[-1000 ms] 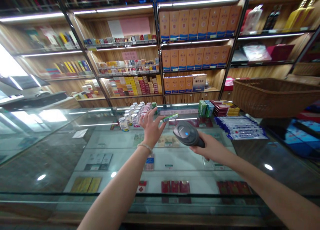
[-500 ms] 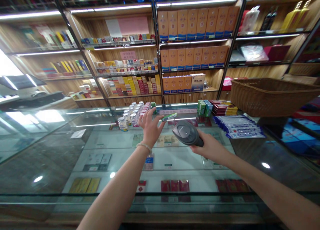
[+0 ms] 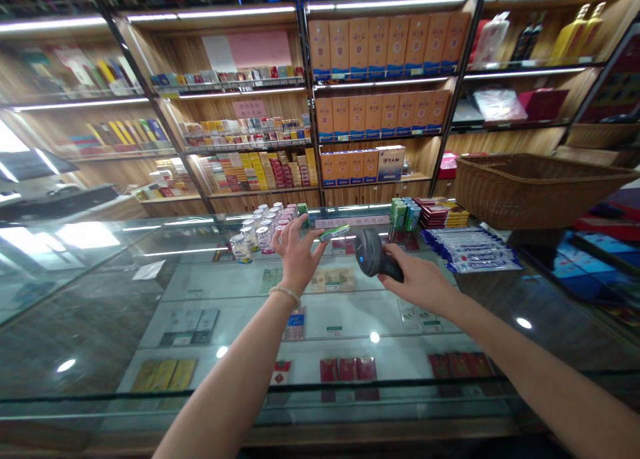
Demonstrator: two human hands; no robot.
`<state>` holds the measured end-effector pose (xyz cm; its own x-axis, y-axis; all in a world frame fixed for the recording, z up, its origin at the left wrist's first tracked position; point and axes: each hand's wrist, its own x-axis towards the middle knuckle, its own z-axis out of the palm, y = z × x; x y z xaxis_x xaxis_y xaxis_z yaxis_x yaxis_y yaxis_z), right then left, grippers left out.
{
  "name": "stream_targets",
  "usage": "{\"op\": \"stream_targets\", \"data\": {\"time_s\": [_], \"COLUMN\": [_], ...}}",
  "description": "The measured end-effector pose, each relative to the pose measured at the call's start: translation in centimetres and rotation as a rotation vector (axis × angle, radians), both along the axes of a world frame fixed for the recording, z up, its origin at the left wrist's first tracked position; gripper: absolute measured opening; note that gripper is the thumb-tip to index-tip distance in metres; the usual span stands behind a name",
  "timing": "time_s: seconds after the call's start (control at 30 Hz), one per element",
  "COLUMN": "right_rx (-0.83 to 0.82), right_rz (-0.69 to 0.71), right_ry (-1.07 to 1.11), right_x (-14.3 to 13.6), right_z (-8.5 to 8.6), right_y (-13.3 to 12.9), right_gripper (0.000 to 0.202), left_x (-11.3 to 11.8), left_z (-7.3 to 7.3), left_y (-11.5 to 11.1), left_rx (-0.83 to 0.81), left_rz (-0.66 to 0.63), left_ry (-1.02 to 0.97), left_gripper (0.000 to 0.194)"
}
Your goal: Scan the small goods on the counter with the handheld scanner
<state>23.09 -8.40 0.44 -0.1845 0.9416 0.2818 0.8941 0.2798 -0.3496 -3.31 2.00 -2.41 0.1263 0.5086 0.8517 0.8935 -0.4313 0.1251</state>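
Note:
Between the thumb and fingers of my left hand [image 3: 299, 252] is a slim green and white pack [image 3: 334, 232], perhaps gum or candy, held above the glass counter [image 3: 240, 326]. My right hand [image 3: 417, 276] wraps round the handle of a dark grey barcode scanner [image 3: 370, 249]. A small blue light shows on the scanner's head, just right of the pack and apart from it. Behind my left hand stand several small clear jars [image 3: 265, 227] with white lids. Green and blue tubes [image 3: 405, 214] stand upright further right.
A brown wicker basket [image 3: 530, 192] is at the right, behind a row of blue and white packets [image 3: 470, 249]. Red and yellow boxes [image 3: 440, 212] are stacked beside it. Shelves with orange boxes [image 3: 380, 46] line the back wall. A white paper [image 3: 149, 270] lies at the left.
The scanner has turned and tilted in my right hand, and its blue light now shows. My left hand keeps the pack in nearly the same place. The view has shifted slightly right.

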Motion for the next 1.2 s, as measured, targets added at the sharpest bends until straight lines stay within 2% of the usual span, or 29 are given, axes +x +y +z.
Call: {"op": "stream_targets", "data": {"time_s": [0.13,0.27,0.57,0.8,1.03,1.2], "right_rx": [0.070,0.061,0.002,0.078,0.191,0.214], "right_rz": [-0.012,-0.017,-0.013,0.016,0.057,0.107], "right_ry": [-0.222,-0.318,-0.349,-0.372,-0.329,-0.272], "right_x": [0.1,-0.1,-0.4,-0.1,0.5,1.0], "right_z": [-0.2,-0.7,-1.1,-1.7,-3.3,-4.4], "right_y": [0.3,0.7,1.0,1.3,2.3,2.7], "right_gripper": [0.050,0.046,0.045,0.045,0.046,0.049], "left_x": [0.0,0.0,0.0,0.1,0.0,0.1], "left_z": [0.1,0.1,0.2,0.2,0.3,0.2], "left_y": [0.0,0.2,0.1,-0.1,-0.2,-0.2], "left_rx": [-0.004,-0.025,-0.052,-0.045,-0.053,-0.041], "left_rz": [-0.014,-0.036,-0.045,-0.032,-0.032,-0.020], "left_ry": [-0.011,-0.026,-0.035,-0.031,-0.022,-0.034], "left_gripper": [0.018,0.019,0.019,0.019,0.021,0.019]}}
